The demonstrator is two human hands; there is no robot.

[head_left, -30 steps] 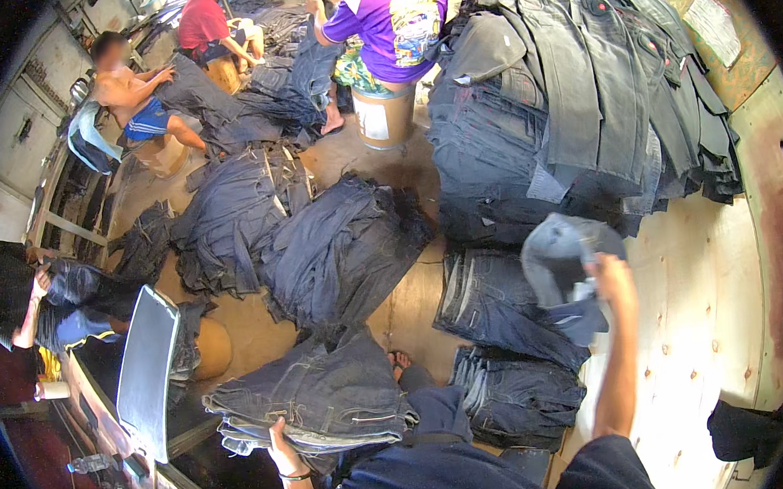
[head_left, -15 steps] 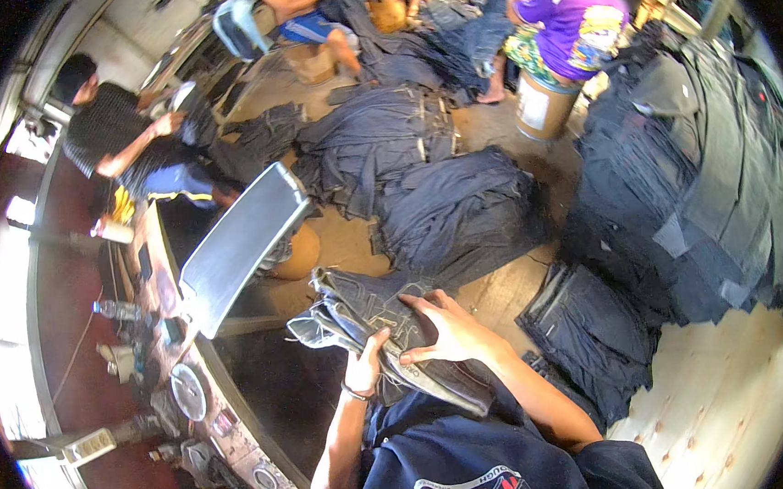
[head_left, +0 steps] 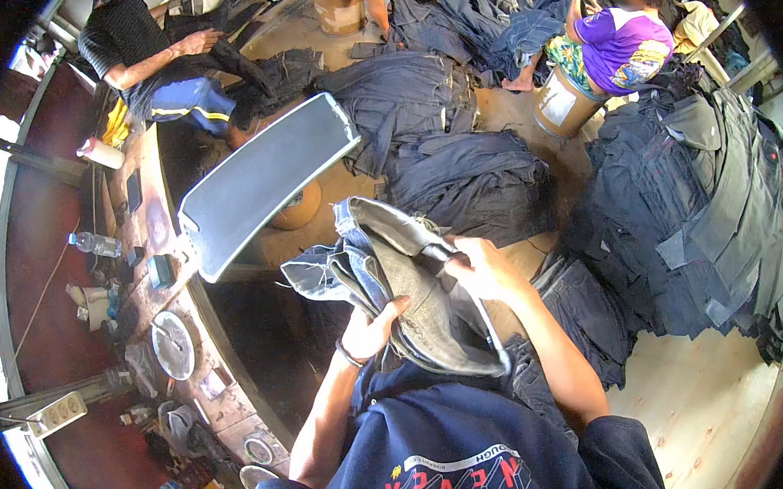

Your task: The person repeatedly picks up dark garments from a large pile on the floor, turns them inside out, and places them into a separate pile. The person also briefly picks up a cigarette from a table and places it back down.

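Observation:
In front of my chest a pair of dark jeans [head_left: 419, 302] is bunched up, its pale inner edges and loose threads showing. My left hand [head_left: 371, 331] grips the folded layers from the near left side, thumb on top. On the right, my right hand [head_left: 486, 272] is closed on the upper edge of the cloth, which hangs open toward me as a loop. Some of its fingers are hidden behind the fabric. Just beyond the jeans is a narrow grey board [head_left: 267, 185] with a pale rim, touching neither hand.
Dark garment heaps [head_left: 465, 183] cover the floor ahead; a tall stack [head_left: 683, 212] stands at right. A cluttered wooden bench [head_left: 174, 280] runs along my left, with a bottle [head_left: 95, 244] and round dish [head_left: 172, 344]. Several people sit around, one on a drum [head_left: 565, 107].
The jeans have been lifted and spread, showing more of the inside. My right hand has moved up and right to the cloth's edge; the left keeps its hold. The view has shifted.

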